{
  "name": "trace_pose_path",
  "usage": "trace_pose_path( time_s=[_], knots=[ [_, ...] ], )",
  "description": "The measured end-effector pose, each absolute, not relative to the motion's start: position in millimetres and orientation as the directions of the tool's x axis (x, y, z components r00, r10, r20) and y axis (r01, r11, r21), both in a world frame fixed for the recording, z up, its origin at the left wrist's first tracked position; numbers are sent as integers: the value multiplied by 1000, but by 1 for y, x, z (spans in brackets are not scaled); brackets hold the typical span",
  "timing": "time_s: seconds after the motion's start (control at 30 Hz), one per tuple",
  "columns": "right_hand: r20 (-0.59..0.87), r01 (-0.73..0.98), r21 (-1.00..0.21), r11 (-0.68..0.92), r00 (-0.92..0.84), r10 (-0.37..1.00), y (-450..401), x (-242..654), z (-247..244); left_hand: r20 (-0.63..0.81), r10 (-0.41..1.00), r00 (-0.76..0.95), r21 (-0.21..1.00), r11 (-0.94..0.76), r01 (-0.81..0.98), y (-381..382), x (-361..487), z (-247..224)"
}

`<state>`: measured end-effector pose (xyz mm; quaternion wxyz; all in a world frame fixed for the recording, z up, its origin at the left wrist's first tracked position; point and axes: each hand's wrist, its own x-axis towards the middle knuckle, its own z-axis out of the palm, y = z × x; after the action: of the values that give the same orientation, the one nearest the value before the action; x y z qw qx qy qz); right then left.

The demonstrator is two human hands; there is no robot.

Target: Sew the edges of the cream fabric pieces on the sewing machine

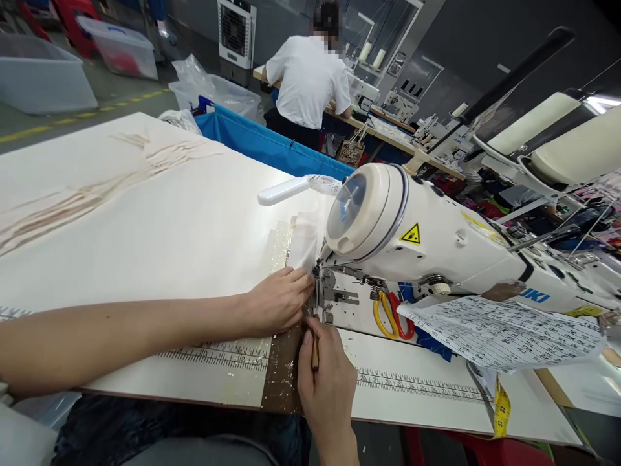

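Note:
My left hand (281,301) rests beside the needle area of the sewing machine (412,226), its fingers bent and pressed together on a piece of pale fabric (304,243). The fabric runs out behind those fingers along the machine's left side; what lies under them is hidden. Closer to the table's front edge, my right hand (330,375) is closed around a slim brownish-gold tool (315,353). Its tip points toward the left fingertips, and its exact kind cannot be made out. Brown tape (281,382) covers the tabletop between the hands and the front edge.
Yellow- and red-handled scissors (387,316) lie beneath the machine arm. A printed sheet (504,330) hangs at right, above a tape measure (502,408). Thin fabric strips (97,194) lie at left on the white table (194,259). Beyond a blue cloth bin (272,145) sits a person (310,81).

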<state>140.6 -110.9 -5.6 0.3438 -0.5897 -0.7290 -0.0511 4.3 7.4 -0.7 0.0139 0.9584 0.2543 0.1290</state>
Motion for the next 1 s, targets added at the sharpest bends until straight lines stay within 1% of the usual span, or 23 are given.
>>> trace_pose_path(
  time_s=[0.17, 0.3, 0.53, 0.63, 0.73, 0.8, 0.87, 0.93, 1.0],
  knots=[
    [532, 942, -222, 254, -102, 841, -105, 139, -7, 278, 481, 831, 130, -876, 464, 9, 4, -4],
    [528, 959, -172, 227, -105, 842, -105, 137, -7, 302, 484, 821, 138, -875, 464, 9, 4, -6],
    [519, 976, -92, 198, -123, 846, -102, 135, -6, 269, 510, 817, 132, -860, 493, 12, 3, -1],
    [519, 987, -26, 159, -122, 846, -99, 133, -6, 264, 513, 817, 133, -858, 496, 16, 1, -1],
    [506, 992, -1, 128, -110, 855, -99, 131, -6, 259, 518, 815, 126, -855, 504, 21, 0, -3],
    [506, 991, -16, 129, -104, 856, -101, 131, -7, 258, 534, 805, 123, -845, 521, 23, -1, -2],
    [534, 985, -65, 161, -102, 839, -107, 133, -7, 258, 553, 792, 127, -832, 540, 22, -3, 3],
    [555, 964, -161, 214, -91, 827, -115, 134, -8, 248, 555, 794, 120, -831, 543, 16, -7, 13],
    [546, 919, -292, 266, -68, 835, -124, 135, -9, 209, 533, 820, 91, -845, 527, 7, -18, 26]
  ],
)
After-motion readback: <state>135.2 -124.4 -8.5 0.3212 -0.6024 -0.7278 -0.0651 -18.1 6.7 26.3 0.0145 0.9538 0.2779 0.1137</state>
